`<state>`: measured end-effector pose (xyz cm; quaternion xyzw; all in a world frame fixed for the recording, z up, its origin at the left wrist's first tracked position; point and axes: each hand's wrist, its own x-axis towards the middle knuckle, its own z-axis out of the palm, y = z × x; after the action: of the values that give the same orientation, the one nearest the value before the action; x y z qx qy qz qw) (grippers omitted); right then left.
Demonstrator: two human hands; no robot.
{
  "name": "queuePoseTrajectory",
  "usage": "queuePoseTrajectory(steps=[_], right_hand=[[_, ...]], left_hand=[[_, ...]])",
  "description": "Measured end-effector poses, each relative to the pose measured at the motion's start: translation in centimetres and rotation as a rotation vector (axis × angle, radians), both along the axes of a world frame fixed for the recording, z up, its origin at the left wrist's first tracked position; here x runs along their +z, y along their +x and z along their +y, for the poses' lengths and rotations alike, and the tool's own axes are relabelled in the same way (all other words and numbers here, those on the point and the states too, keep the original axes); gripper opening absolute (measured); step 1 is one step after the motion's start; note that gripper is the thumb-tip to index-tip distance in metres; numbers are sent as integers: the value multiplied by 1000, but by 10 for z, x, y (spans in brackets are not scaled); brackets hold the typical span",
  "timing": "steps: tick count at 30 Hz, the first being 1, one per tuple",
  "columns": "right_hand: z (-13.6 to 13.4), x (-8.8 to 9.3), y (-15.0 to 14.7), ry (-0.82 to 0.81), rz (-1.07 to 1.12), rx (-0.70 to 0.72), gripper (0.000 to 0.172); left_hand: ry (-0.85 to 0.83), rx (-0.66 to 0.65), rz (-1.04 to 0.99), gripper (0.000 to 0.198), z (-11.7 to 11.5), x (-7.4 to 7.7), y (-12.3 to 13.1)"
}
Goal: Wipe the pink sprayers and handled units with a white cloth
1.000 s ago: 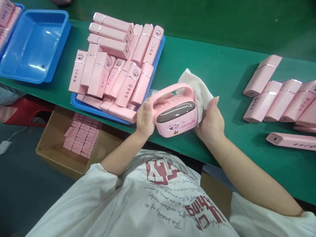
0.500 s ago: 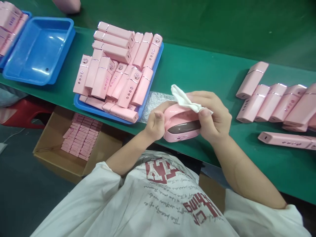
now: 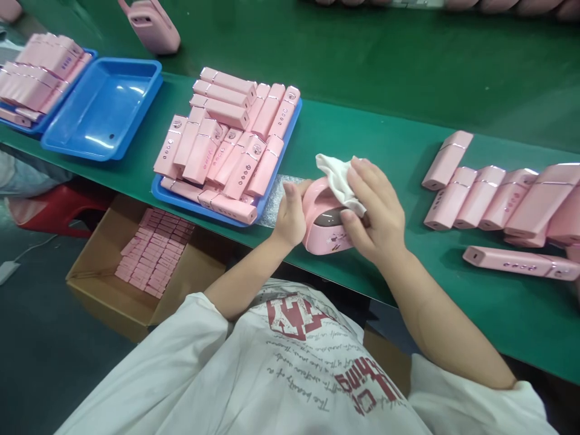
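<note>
A pink rounded device (image 3: 332, 237) with a handle-like loop and a dark glossy panel is held above the green bench. My left hand (image 3: 290, 219) is closed around its left end, thumb up. In my right hand (image 3: 379, 212) is a white cloth (image 3: 339, 176), pressed over the upper right of the device and hiding part of the dark panel. Behind the hands, a clear bubble-wrap sheet (image 3: 273, 207) lies on the bench, partly hidden.
A blue tray (image 3: 199, 212) piled with long pink devices stands left of the hands, with another blue tray (image 3: 102, 115) beyond it. More pink devices (image 3: 471, 196) lie at right. Below the bench, a cardboard box (image 3: 102, 296) holds stacked pink pieces.
My right hand has shifted slightly up and left with the cloth, covering more of the dark panel. The view has tilted, bringing more of the bench's far side into sight.
</note>
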<state>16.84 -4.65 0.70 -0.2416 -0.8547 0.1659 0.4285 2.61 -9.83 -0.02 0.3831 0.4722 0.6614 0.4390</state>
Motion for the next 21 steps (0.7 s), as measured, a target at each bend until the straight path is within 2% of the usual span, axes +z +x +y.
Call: queuePoseTrajectory(steps=[2, 4, 6, 7, 8, 10, 13, 15, 18, 21], right_hand=[[-3, -1, 0, 65, -57, 60, 50], [-7, -1, -2, 150, -113, 154, 47], [-9, -1, -4, 216, -130, 236, 43], [-9, -2, -5, 222, -120, 245, 41], [-8, -3, -5, 203, -94, 230, 38], [-2, -8, -4, 86, -12, 128, 34], [6, -13, -2, -157, 99, -39, 33], [8, -14, 0, -222, 154, -60, 31], [4, -10, -1, -99, 198, -28, 26], [-5, -8, -5, 171, 99, 70, 26]], left_hand=[[-88, 35, -156, 70, 6, 1, -1], [-165, 9, -302, 71, 12, 2, -4], [-232, -117, -388, 72, 16, 4, -8], [-252, -182, -409, 65, 17, 4, -9], [-260, -227, -429, 54, 17, 4, -10], [-249, -221, -451, 28, 18, 1, -10], [-254, -100, -483, 19, 22, -4, -7], [-282, -37, -552, 16, 26, -6, -6], [-342, -54, -669, 22, 32, -6, -5], [-349, -115, -579, 26, 25, -7, 1]])
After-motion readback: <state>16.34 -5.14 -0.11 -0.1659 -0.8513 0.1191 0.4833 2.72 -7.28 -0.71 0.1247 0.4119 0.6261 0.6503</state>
